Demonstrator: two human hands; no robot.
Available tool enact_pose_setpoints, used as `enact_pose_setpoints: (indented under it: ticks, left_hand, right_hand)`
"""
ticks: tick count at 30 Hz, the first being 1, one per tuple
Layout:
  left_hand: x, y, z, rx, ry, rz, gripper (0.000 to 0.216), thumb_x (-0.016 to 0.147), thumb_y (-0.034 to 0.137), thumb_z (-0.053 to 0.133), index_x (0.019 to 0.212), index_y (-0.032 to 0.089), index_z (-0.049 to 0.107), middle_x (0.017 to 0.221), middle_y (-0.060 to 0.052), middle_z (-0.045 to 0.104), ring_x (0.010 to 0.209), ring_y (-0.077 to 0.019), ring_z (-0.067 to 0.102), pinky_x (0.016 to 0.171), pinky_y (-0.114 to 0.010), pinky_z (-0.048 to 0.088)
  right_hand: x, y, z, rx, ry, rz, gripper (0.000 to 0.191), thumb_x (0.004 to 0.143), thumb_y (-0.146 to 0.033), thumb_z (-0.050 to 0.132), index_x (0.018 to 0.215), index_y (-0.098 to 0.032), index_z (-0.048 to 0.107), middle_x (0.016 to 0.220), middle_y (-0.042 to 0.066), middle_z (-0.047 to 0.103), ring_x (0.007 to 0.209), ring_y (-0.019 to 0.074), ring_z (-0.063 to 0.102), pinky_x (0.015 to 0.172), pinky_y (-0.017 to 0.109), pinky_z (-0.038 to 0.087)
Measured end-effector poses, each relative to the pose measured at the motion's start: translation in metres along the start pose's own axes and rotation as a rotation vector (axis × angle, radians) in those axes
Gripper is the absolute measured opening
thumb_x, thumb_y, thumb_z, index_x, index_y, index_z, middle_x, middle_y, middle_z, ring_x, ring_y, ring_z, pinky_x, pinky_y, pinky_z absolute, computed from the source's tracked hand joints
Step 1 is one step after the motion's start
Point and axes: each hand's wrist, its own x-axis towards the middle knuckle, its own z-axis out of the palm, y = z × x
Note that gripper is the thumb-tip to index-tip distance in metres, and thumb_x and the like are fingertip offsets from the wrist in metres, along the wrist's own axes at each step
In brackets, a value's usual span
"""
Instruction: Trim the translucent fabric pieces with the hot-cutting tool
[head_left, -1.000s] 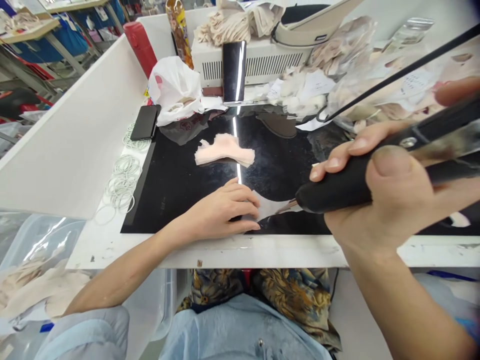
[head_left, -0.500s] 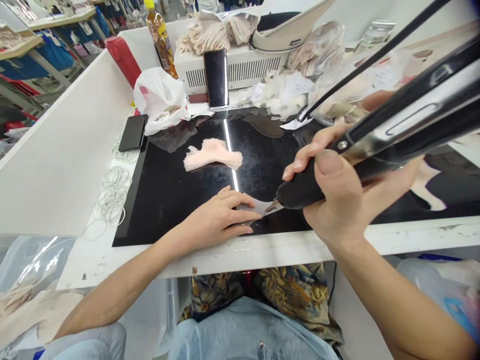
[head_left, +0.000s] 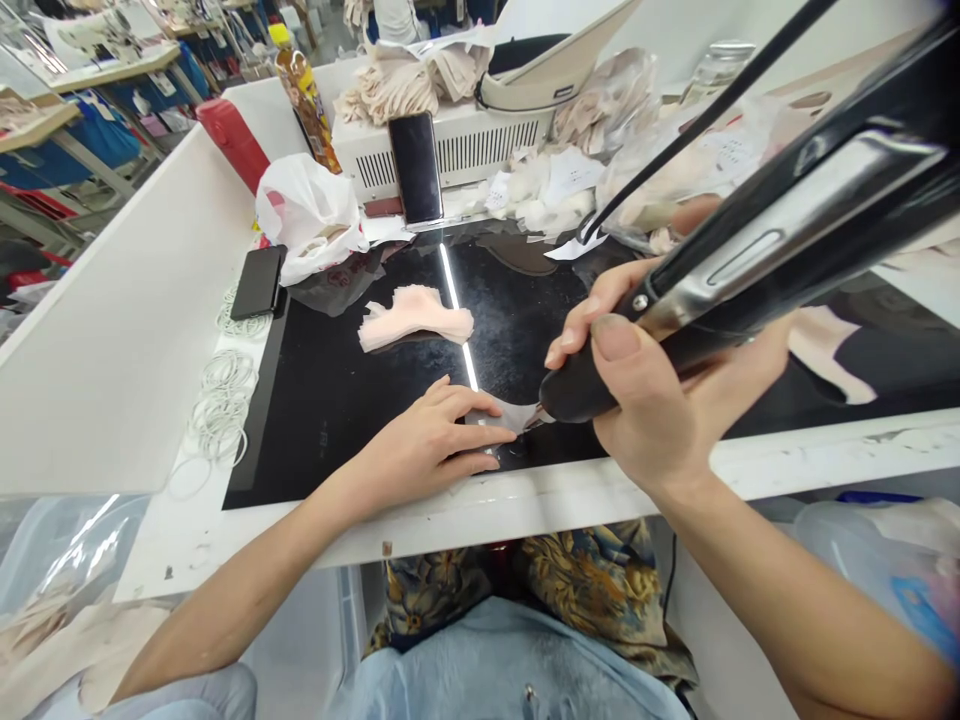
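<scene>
My left hand (head_left: 424,440) lies flat, fingers stretched out, pressing a small pale fabric piece (head_left: 512,413) onto the glossy black work surface (head_left: 337,380) near the front edge. My right hand (head_left: 652,400) is wrapped round the black handle of a corded cutting tool (head_left: 720,290), its tip touching the fabric piece just right of my left fingertips. A stack of pink fabric pieces (head_left: 412,317) lies further back on the black surface.
A black phone (head_left: 257,282) and several white rings (head_left: 225,385) lie at the left. A white plastic bag (head_left: 307,215), an upright phone (head_left: 415,168), a white machine box (head_left: 480,140), a bottle (head_left: 304,95) and fabric heaps crowd the back.
The tool's tip has moved left along the fabric piece toward my left fingers. My view has shifted, so everything on the table sits further left and lower.
</scene>
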Motion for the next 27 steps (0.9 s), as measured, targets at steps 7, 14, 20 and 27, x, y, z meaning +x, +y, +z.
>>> enact_pose_setpoints:
  ticks: [7,14,20,27]
  left_hand:
    - [0.000,0.001,0.000,-0.009,0.015,0.003,0.031,0.100,0.030,0.059,0.130,0.029,0.067,0.135,-0.007,0.061,0.125,-0.0218,0.058,0.123,-0.055,0.024]
    - [-0.002,0.000,-0.001,-0.011,0.003,-0.012,0.030,0.101,0.030,0.058,0.130,0.031,0.067,0.136,-0.006,0.060,0.126,-0.0203,0.056,0.124,-0.054,0.022]
    - [-0.002,-0.001,0.001,-0.006,0.004,-0.013,0.030,0.102,0.033,0.056,0.129,0.031,0.067,0.136,-0.006,0.060,0.127,-0.0197,0.056,0.125,-0.053,0.021]
    - [-0.002,-0.002,0.001,-0.011,0.001,-0.021,0.030,0.101,0.033,0.057,0.129,0.031,0.067,0.136,-0.006,0.060,0.126,-0.0203,0.057,0.125,-0.057,0.020]
  right_hand:
    - [-0.001,0.001,0.001,0.029,0.013,-0.003,0.043,0.078,-0.027,0.079,0.112,-0.031,0.055,0.078,-0.005,0.061,0.055,0.0112,0.057,0.049,0.030,0.054]
    - [0.001,0.000,-0.003,-0.051,0.010,-0.033,0.037,0.081,-0.031,0.078,0.109,-0.033,0.054,0.079,-0.004,0.060,0.058,0.0136,0.061,0.054,0.034,0.057]
    - [0.002,0.004,-0.012,-0.136,0.054,-0.077,0.031,0.085,-0.033,0.073,0.107,-0.038,0.052,0.076,-0.006,0.058,0.055,0.0147,0.057,0.053,0.033,0.052]
    - [0.006,0.002,-0.010,-0.049,0.102,-0.074,0.033,0.080,-0.033,0.078,0.101,-0.036,0.053,0.079,-0.006,0.061,0.055,0.0121,0.057,0.051,0.031,0.052]
